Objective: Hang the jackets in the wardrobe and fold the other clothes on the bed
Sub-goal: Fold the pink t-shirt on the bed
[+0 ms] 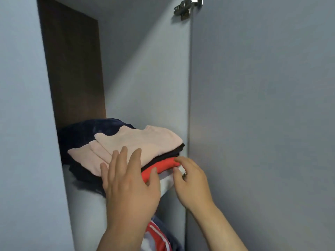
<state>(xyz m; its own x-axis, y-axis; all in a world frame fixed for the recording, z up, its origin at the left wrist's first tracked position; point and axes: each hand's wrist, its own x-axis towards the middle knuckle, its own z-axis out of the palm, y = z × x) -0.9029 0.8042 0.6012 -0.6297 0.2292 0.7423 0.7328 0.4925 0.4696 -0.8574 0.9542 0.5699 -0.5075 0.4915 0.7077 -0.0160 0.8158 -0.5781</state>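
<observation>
A stack of folded clothes sits on a wardrobe shelf. On top is a pale pink garment, under it a black one, then a red one and a white one. My left hand lies flat with straight fingers on the pink top, its thumb against the red layer. My right hand has its fingers curled at the stack's right front corner, touching the red and white layers. A dark navy garment lies behind and left of the stack.
The open wardrobe door stands close on the right, its hinge at the top. A grey panel borders the left. A dark brown back wall is behind. Below the shelf hangs a red-and-white striped garment.
</observation>
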